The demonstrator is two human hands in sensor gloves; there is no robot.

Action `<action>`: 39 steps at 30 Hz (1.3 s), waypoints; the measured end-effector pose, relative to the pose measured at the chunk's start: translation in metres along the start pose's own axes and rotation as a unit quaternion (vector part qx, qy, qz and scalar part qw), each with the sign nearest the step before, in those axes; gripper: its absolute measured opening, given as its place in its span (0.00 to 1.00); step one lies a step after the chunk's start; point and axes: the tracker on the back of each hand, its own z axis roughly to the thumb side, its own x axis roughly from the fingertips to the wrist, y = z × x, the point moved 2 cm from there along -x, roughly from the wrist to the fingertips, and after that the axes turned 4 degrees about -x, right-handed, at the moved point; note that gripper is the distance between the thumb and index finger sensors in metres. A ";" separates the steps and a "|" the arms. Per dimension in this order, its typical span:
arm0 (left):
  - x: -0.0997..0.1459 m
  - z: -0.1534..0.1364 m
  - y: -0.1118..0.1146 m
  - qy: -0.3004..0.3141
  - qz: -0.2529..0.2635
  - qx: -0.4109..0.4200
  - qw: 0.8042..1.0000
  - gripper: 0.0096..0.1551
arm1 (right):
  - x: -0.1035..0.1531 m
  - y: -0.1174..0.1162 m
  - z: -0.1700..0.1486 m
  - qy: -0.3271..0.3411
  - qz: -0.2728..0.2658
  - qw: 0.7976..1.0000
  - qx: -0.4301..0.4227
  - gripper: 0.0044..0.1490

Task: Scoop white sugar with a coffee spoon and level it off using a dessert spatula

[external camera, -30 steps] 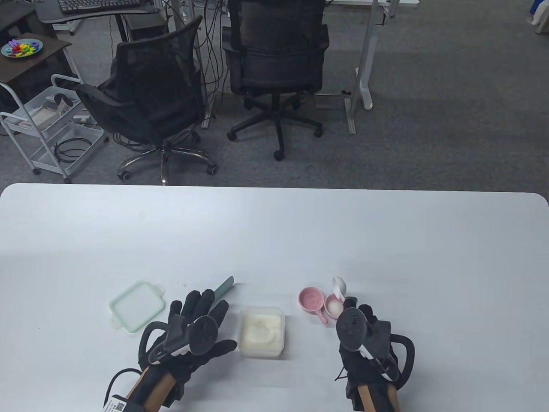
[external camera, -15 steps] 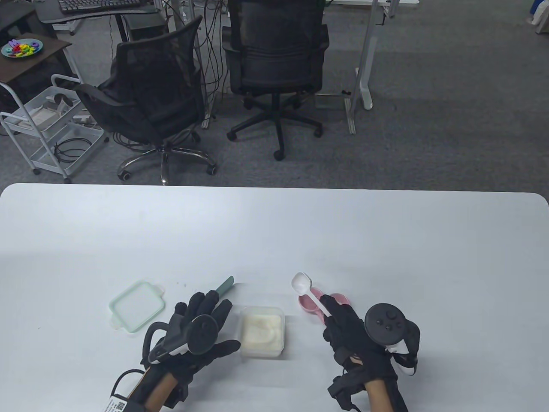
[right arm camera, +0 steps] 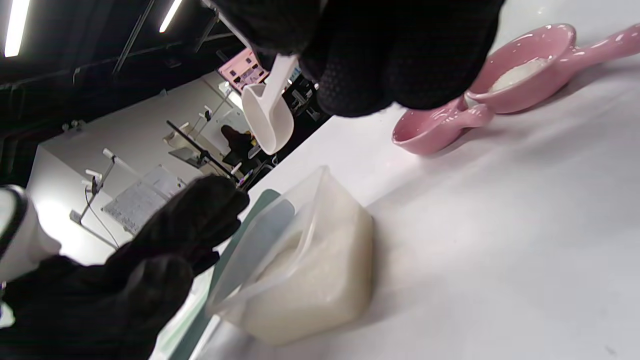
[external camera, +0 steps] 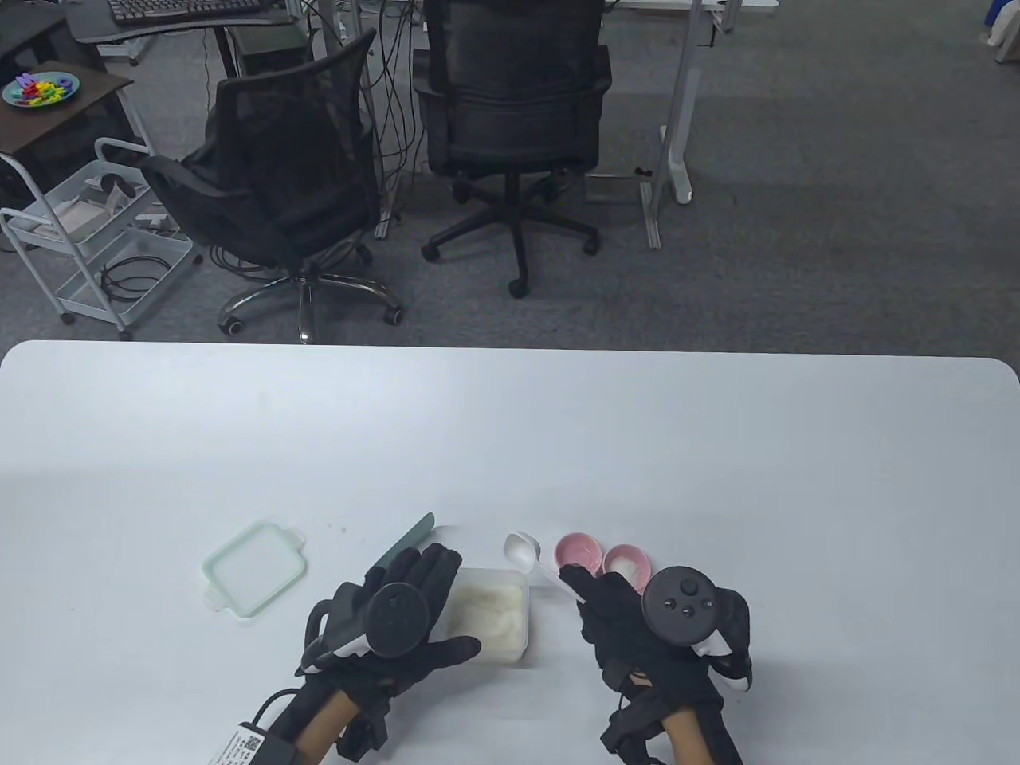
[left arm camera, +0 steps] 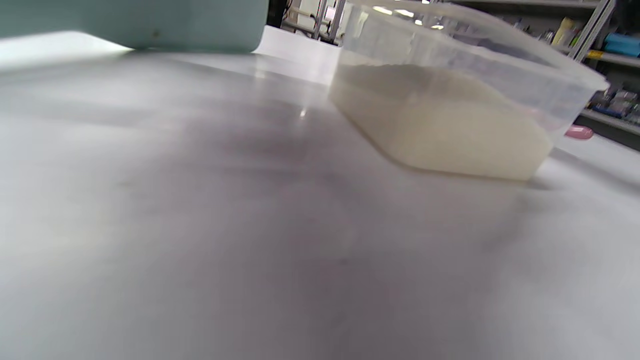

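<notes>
While the right hand (external camera: 637, 629) pinches the white coffee spoon (external camera: 530, 556) (bowl looks empty) near the tabletop's front edge, the left hand (external camera: 398, 613) rests spread beside the sugar tub (external camera: 490, 613).

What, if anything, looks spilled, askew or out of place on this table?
Little stands out. A few faint specks lie on the table between the lid and the spatula, possibly stray sugar; too small to tell. Both pink dishes sit upright.
</notes>
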 end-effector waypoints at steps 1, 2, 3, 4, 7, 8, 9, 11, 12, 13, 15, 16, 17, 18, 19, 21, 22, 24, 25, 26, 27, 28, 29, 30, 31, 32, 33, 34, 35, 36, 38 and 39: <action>-0.002 0.003 0.001 0.002 0.000 0.008 1.000 0.64 | 0.000 -0.002 0.002 0.003 0.005 1.000 0.014 0.32; -0.003 0.005 0.002 0.003 -0.003 0.012 1.000 0.64 | -0.001 -0.004 0.004 0.004 0.009 1.000 0.023 0.32; -0.004 0.007 0.003 0.003 -0.004 0.017 1.000 0.64 | -0.001 -0.007 0.006 0.007 0.018 0.999 0.038 0.32; -0.007 0.009 0.004 0.004 -0.008 0.023 1.000 0.64 | -0.001 -0.010 0.009 0.009 0.024 0.998 0.052 0.32; -0.010 0.011 0.011 -0.002 -0.021 0.017 1.000 0.64 | 0.000 -0.016 0.016 0.009 0.025 0.995 0.094 0.32; -0.011 0.012 0.015 -0.008 -0.023 0.012 1.000 0.63 | 0.000 -0.019 0.019 0.009 0.026 0.993 0.115 0.32; -0.011 0.012 0.019 -0.009 -0.023 -0.005 1.000 0.63 | 0.000 -0.023 0.023 0.009 0.025 0.989 0.145 0.32; -0.011 0.013 0.019 -0.015 -0.008 -0.043 0.999 0.62 | 0.001 -0.029 0.029 0.007 0.018 0.978 0.205 0.32; -0.011 0.014 0.018 -0.019 -0.006 -0.040 0.999 0.62 | 0.001 -0.031 0.030 0.008 0.016 0.976 0.218 0.32; -0.011 0.014 0.019 -0.020 -0.008 -0.035 0.999 0.62 | 0.000 -0.035 0.032 0.004 0.015 0.970 0.244 0.32; -0.011 0.014 0.019 -0.022 -0.008 -0.036 0.999 0.61 | -0.001 -0.043 0.034 0.000 0.017 0.959 0.282 0.32; -0.011 0.014 0.019 -0.023 -0.006 -0.034 0.999 0.61 | -0.002 -0.047 0.034 -0.002 0.021 0.955 0.294 0.31; -0.010 0.014 0.019 -0.023 -0.007 -0.034 0.999 0.61 | -0.002 -0.050 0.035 -0.003 0.019 0.952 0.306 0.31; -0.011 0.015 0.018 -0.024 -0.011 -0.038 0.999 0.61 | -0.002 -0.053 0.037 -0.001 0.015 0.948 0.319 0.31; -0.011 0.014 0.018 -0.024 -0.013 -0.041 0.999 0.61 | -0.003 -0.055 0.038 0.000 0.013 0.944 0.330 0.31; -0.011 0.014 0.018 -0.025 -0.014 -0.040 0.999 0.61 | -0.003 -0.060 0.041 0.003 -0.006 0.933 0.360 0.31; -0.011 0.014 0.019 -0.025 -0.014 -0.040 0.999 0.61 | -0.004 -0.063 0.043 0.001 -0.011 0.924 0.383 0.31; -0.011 0.015 0.019 -0.025 -0.013 -0.039 0.999 0.61 | -0.005 -0.068 0.045 0.001 -0.015 0.912 0.410 0.31; -0.011 0.015 0.018 -0.025 -0.013 -0.040 0.999 0.61 | -0.005 -0.070 0.046 0.001 -0.015 0.910 0.415 0.30; -0.010 0.015 0.019 -0.025 -0.013 -0.041 0.999 0.61 | -0.005 -0.071 0.046 0.002 -0.013 0.909 0.417 0.30; -0.010 0.015 0.019 -0.025 -0.013 -0.042 0.999 0.61 | -0.005 -0.071 0.046 0.004 -0.011 0.911 0.411 0.30; -0.010 0.015 0.019 -0.025 -0.012 -0.042 0.999 0.61 | -0.005 -0.070 0.045 0.006 -0.006 0.918 0.397 0.29; -0.010 0.015 0.019 -0.025 -0.012 -0.042 0.999 0.61 | -0.005 -0.069 0.044 0.006 -0.003 0.922 0.388 0.29; -0.010 0.015 0.019 -0.025 -0.012 -0.043 0.999 0.61 | -0.006 -0.068 0.043 0.007 -0.001 0.926 0.379 0.29; -0.010 0.016 0.019 -0.025 -0.011 -0.043 0.999 0.61 | -0.006 -0.066 0.042 0.007 0.004 0.930 0.367 0.29; -0.010 0.016 0.019 -0.026 -0.011 -0.043 0.999 0.61 | -0.006 -0.065 0.041 0.007 0.008 0.934 0.357 0.28; -0.010 0.016 0.019 -0.026 -0.010 -0.043 0.999 0.61 | -0.007 -0.064 0.038 0.008 0.013 0.941 0.337 0.28; -0.010 0.016 0.019 -0.026 -0.009 -0.043 0.999 0.61 | -0.008 -0.062 0.035 0.006 0.021 0.951 0.309 0.28; -0.010 0.016 0.019 -0.026 -0.009 -0.043 0.999 0.61 | -0.008 -0.061 0.032 0.004 0.030 0.956 0.291 0.29; -0.010 0.016 0.019 -0.026 -0.008 -0.042 0.999 0.61 | -0.009 -0.058 0.028 0.001 0.036 0.964 0.263 0.28; -0.010 0.016 0.019 -0.026 -0.007 -0.043 0.999 0.61 | -0.011 -0.055 0.021 -0.005 0.050 0.974 0.219 0.28; -0.010 0.016 0.019 -0.026 -0.007 -0.043 0.999 0.61 | -0.012 -0.053 0.018 -0.008 0.054 0.978 0.200 0.29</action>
